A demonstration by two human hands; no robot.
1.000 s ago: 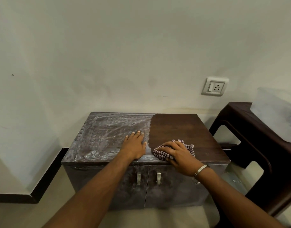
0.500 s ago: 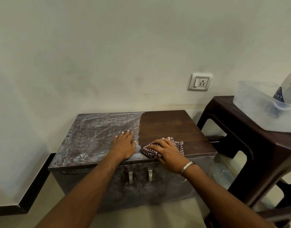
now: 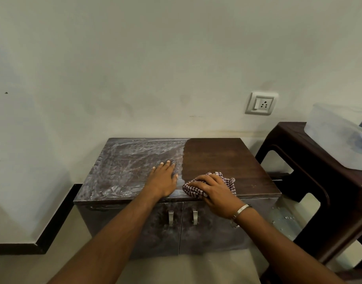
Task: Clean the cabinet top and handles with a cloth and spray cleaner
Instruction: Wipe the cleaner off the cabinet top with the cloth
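A low brown cabinet stands against the wall. Its top is dusty and streaked white on the left half, dark and clean on the right half. My left hand lies flat on the dusty part near the front edge, fingers apart. My right hand presses a crumpled checked cloth onto the top at the front edge, just right of the dust line. Two metal handles hang on the dusty doors below. No spray cleaner is in view.
A dark brown plastic stool stands close to the cabinet's right side, with a clear plastic tub on it. A wall socket sits above the cabinet's right end. A black skirting runs along the floor at left.
Both hands stay almost in place on the top; the cloth sits at the same spot by the dust line. My head has swung right and back, shifting the view.
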